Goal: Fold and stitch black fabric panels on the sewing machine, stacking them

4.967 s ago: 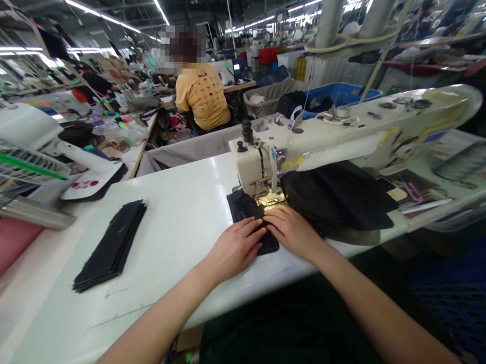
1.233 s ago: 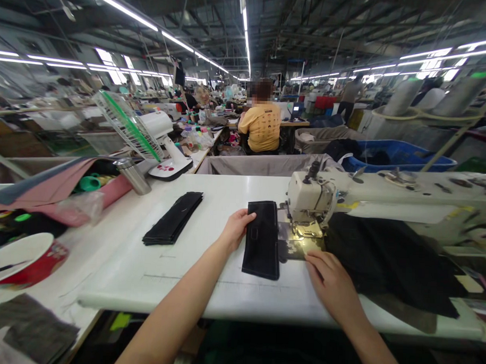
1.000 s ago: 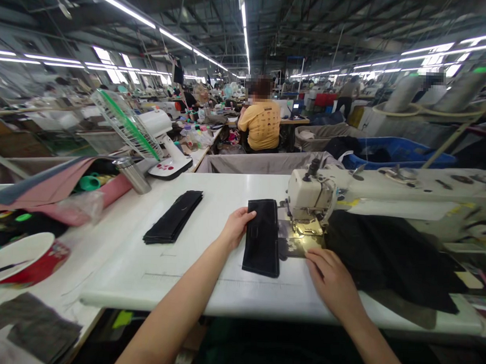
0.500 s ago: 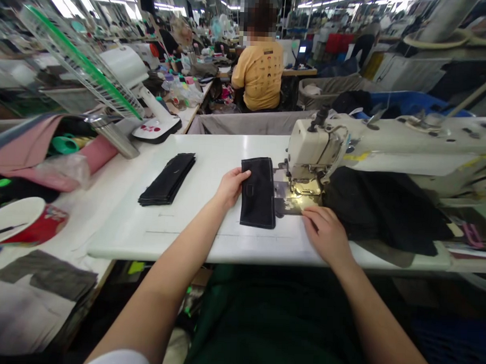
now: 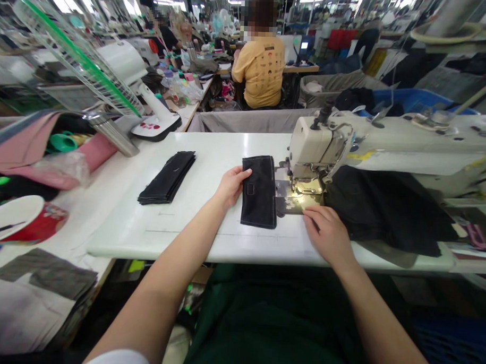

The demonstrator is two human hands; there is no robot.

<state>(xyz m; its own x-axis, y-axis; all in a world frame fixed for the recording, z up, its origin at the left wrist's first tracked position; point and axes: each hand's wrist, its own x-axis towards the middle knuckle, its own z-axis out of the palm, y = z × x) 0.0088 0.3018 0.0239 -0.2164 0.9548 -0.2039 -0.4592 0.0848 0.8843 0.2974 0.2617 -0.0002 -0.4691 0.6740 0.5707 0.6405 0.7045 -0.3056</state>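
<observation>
My left hand [image 5: 230, 187] grips the left edge of a black stitched fabric piece [image 5: 260, 196], thumb on top and the other fingers beneath. The piece lies just left of the metal plate [image 5: 292, 205] of a white sewing machine [image 5: 312, 139]. At the front edge of that plate rests my right hand [image 5: 325, 227], its fingers bent and close together; what they hold, if anything, is too small to make out. A stack of black fabric pieces [image 5: 167, 178] lies on the white tabletop [image 5: 212, 149] to the left.
Dark cloth [image 5: 385, 208] lies under the machine arm at the right. A small white fan [image 5: 150, 104], a metal flask [image 5: 111, 132] and a red-and-white bowl [image 5: 38, 222] stand at the left. A person in a yellow shirt [image 5: 263, 71] sits beyond the table.
The view has shifted very slightly. Both hands and the black piece hold the same places on the table.
</observation>
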